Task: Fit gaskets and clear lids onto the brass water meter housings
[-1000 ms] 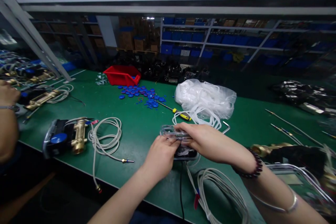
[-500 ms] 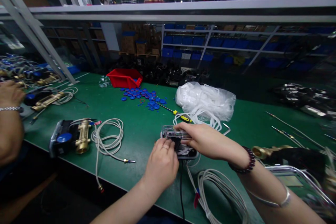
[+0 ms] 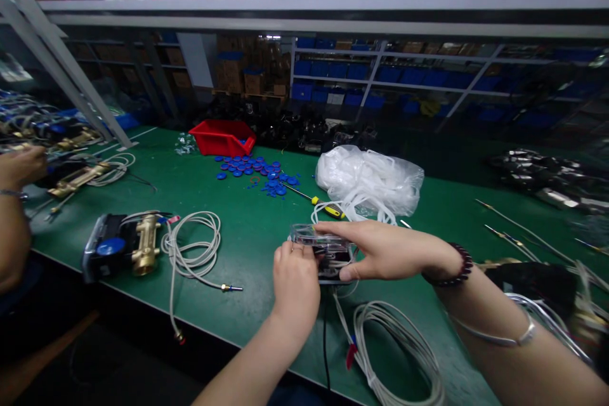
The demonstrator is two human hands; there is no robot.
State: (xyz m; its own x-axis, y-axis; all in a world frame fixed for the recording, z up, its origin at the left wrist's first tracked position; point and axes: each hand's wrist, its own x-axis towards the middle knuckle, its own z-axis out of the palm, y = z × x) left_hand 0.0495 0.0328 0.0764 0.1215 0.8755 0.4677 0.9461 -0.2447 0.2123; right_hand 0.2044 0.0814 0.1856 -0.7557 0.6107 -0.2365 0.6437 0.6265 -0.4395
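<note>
A small black device with a clear plastic cover [image 3: 323, 247] rests on the green table [image 3: 247, 228] in front of me. My right hand [image 3: 385, 248] grips it from the right, thumb below and fingers over the clear cover. My left hand [image 3: 295, 279] is closed at its left end, fingertips pressed against the device. White cables [image 3: 394, 342] run from the device toward the near table edge.
A brass-and-black meter unit [image 3: 121, 247] with a coiled white cable [image 3: 193, 244] lies to the left. Behind are blue caps [image 3: 252, 171], a red bin [image 3: 222, 137], a yellow-handled screwdriver [image 3: 316, 200] and a bag of white cables [image 3: 368, 181]. Another person's arm [image 3: 12, 216] is at far left.
My right hand has shifted its grip, with the thumb now under the device's right side. My left hand has stayed at the left end. The view has shifted slightly.
</note>
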